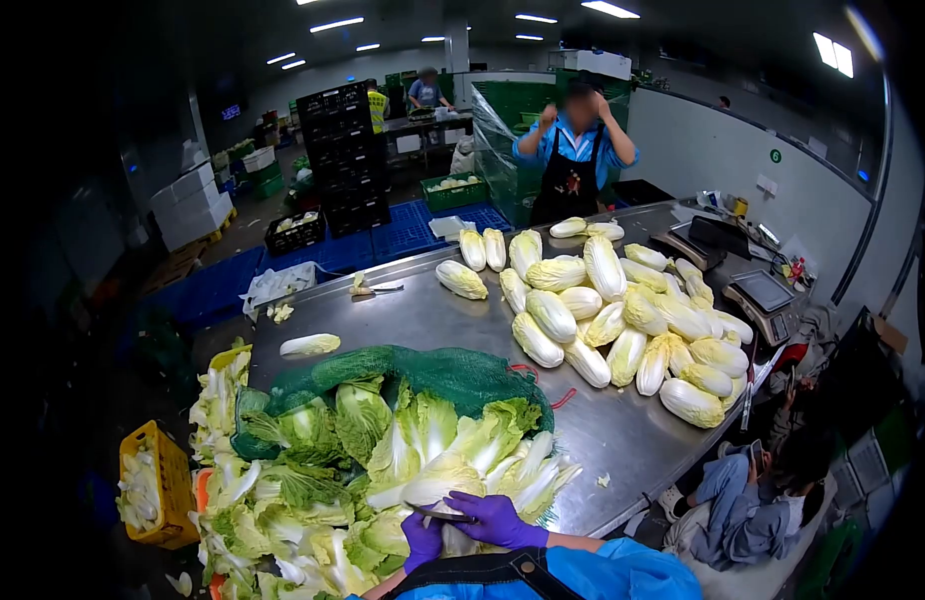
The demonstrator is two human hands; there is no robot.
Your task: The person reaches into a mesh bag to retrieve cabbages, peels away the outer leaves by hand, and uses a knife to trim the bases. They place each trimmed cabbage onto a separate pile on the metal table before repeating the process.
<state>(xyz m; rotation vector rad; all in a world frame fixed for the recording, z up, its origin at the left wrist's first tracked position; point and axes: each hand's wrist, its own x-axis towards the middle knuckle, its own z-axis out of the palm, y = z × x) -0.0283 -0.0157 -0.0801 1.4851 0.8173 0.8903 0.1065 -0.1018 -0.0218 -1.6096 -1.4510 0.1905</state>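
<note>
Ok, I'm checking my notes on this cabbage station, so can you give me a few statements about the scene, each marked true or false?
1. Both of the person's hands wear purple gloves. True: the left hand and the right hand are both gloved.
2. The right hand holds a knife. True: the knife lies across a leafy cabbage.
3. The green net sack lies on the floor. False: the green net sack lies on the steel table, draped over leafy cabbages.
4. The crate at the left is blue. False: the crate is yellow.
5. Trimmed cabbages are piled on the table's right part. True: see the pile.
</note>
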